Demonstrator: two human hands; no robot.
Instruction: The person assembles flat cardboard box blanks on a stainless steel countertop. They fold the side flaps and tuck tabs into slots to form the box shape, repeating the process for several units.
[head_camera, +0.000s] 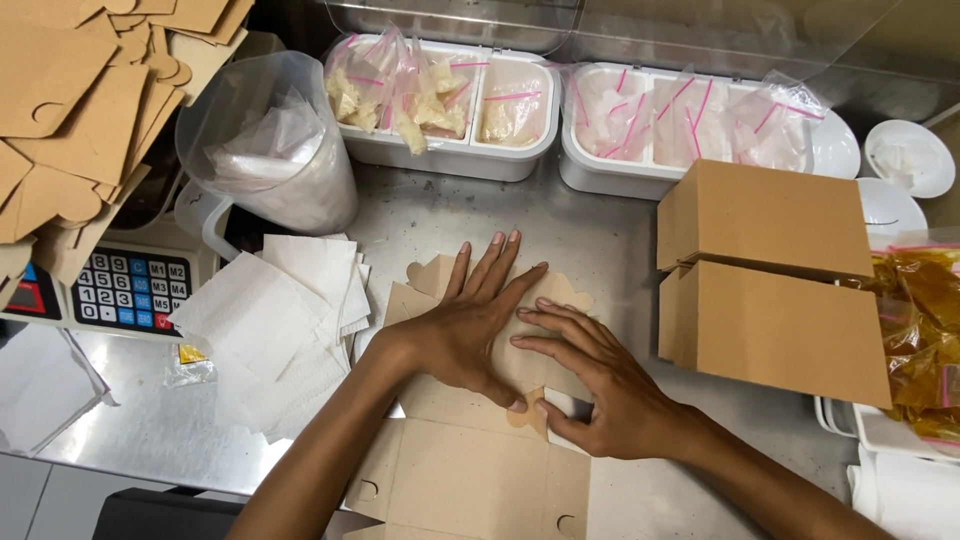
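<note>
A flat, unfolded brown cardboard box blank (470, 480) lies on the steel counter (430, 215) in front of me. My left hand (465, 325) presses down flat on its upper part, fingers spread and pointing away. My right hand (590, 385) rests beside it on the blank's right side, fingers pointing left, thumb near a small tab at the blank's fold. Neither hand grips anything; both lie on the cardboard.
Two folded brown boxes (770, 275) stand at the right. White paper sheets (270, 325) lie at the left near a scale keypad (130, 290) and a stack of flat blanks (80, 110). A bag-lined jug (270, 145) and white trays of bagged portions (450, 100) sit behind.
</note>
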